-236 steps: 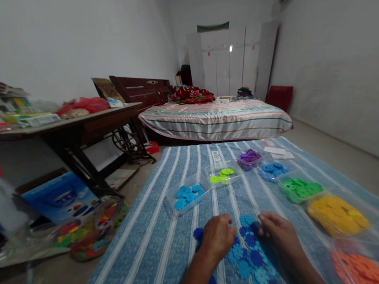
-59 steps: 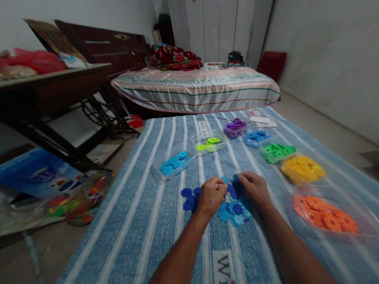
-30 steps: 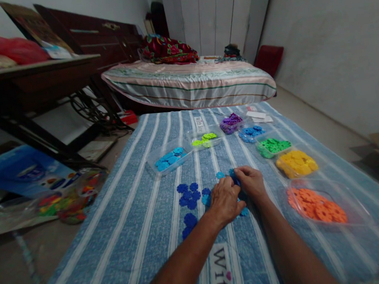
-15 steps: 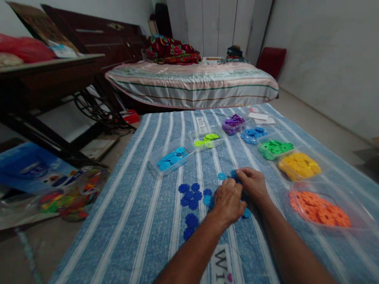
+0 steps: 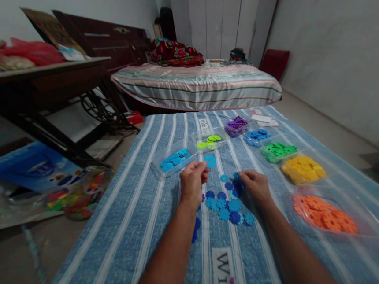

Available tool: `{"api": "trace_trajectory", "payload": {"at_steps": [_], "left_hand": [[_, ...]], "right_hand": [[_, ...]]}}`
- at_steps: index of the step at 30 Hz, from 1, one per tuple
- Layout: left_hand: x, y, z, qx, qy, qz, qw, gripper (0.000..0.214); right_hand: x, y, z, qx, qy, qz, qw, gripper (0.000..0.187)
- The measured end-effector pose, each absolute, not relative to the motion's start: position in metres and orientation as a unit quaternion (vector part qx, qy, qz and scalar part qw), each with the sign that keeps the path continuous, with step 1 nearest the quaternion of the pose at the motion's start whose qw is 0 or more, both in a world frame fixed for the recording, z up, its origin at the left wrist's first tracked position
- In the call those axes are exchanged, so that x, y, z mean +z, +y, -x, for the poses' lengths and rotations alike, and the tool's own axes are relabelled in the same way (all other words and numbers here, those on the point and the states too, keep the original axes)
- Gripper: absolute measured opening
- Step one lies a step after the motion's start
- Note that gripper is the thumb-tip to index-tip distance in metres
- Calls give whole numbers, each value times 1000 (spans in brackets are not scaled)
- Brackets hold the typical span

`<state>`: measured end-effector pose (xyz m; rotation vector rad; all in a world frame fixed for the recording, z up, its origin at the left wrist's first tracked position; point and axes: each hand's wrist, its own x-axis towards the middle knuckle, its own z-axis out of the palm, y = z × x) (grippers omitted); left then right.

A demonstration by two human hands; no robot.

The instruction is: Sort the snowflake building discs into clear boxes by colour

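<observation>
My left hand [image 5: 193,182] pinches a light-blue interlocking disc [image 5: 210,161] by its edge, raised above the cloth just right of the clear tray of light-blue discs [image 5: 174,159]. To the right, my right hand [image 5: 255,185] is closed with its fingertips on a blue disc [image 5: 236,176] at the edge of the loose pile. That pile of light-blue discs [image 5: 235,205] and dark-blue discs [image 5: 235,217] lies between my forearms. More dark-blue discs [image 5: 196,224] are partly hidden behind my left forearm.
Clear trays curve around the pile, with lime discs [image 5: 209,143], purple discs [image 5: 236,126], blue discs [image 5: 257,137], green discs [image 5: 279,151], yellow discs [image 5: 303,169] and orange discs [image 5: 325,214]. White cards [image 5: 262,118] lie at the back of the striped cloth [image 5: 119,249].
My left hand has moved left and up from the pile, with a light-blue disc in its fingers, uncovering the discs beneath. My right hand has stayed nearly in place.
</observation>
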<state>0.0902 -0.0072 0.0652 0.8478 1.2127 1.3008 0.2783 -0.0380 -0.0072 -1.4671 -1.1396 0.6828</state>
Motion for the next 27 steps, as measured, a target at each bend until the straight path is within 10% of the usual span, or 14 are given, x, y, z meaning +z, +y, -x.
{"api": "trace_trajectory", "payload": {"at_steps": [27], "left_hand": [[45,-33,-113,366,531,-509,570,14]], "right_hand": [[-5,-38,-278,266,-502,620,541,27]]}}
